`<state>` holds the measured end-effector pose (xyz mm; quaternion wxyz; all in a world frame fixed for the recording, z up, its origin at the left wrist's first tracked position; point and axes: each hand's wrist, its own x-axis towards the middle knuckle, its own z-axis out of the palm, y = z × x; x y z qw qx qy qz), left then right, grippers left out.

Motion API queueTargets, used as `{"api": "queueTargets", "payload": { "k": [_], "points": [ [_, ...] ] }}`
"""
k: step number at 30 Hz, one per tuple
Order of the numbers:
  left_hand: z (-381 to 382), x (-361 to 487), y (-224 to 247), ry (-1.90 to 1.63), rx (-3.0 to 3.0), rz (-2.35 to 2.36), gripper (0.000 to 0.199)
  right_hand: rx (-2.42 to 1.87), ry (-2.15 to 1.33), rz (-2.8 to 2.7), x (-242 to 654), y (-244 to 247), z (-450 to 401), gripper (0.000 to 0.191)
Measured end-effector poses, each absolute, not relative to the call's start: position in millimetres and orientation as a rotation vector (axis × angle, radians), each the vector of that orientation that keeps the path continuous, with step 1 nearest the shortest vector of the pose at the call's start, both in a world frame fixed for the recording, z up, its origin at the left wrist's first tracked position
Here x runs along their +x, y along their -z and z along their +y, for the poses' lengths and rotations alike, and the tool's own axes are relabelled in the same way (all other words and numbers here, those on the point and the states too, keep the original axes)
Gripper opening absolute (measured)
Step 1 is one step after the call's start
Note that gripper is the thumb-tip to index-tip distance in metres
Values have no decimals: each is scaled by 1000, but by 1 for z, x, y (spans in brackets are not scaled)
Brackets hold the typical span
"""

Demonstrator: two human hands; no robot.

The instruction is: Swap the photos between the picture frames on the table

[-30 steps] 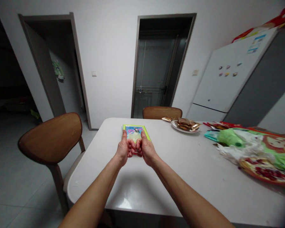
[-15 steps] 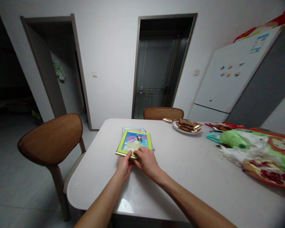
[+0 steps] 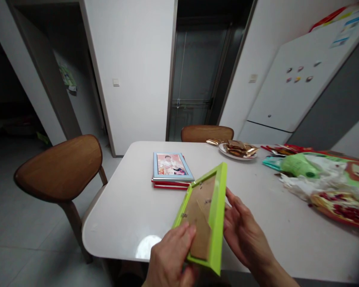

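Note:
A lime-green picture frame (image 3: 221,215) is tilted up over the near edge of the table, its brown backing board with small metal clips turned towards me. My left hand (image 3: 172,255) grips the frame's lower left part, with the thumb pressed on the backing. At the opposite side my right hand (image 3: 247,229) holds the right edge, and some of its fingers are hidden behind the frame. Beyond it, a light-blue picture frame (image 3: 154,171) with a photo lies face up on top of a red frame (image 3: 170,185) on the table.
The white table (image 3: 122,223) carries a plate (image 3: 245,158) of gold-wrapped packets at the back. A green bag (image 3: 302,165) and a dish (image 3: 341,207) with dark red bits are on the right. Wooden chairs stand at the left (image 3: 60,171) and the far side (image 3: 208,133).
The green frame has been lifted off the other frames, brought nearer and turned so its back faces me. My hands have moved apart along it. The blue and red frames are now uncovered.

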<state>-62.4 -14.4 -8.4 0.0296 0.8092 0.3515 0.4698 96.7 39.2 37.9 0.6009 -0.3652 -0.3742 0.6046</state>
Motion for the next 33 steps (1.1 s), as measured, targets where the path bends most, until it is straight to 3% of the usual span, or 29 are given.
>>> {"api": "queueTargets", "payload": {
  "k": [6,12,21,33],
  "points": [
    [-32,-68,39,-1038,2916,1291,49,-968,-1602,-880,101,-18,28,45],
    [-32,-70,49,-920,2922,1394,47,-1016,-1727,-1083,101,6,50,42],
    [-30,-62,55,-795,2732,1495,44,-1507,-633,-1884,105,40,76,54],
    [-27,-67,37,-672,2521,1418,47,-1598,-289,-2097,99,42,72,36]
  ]
}}
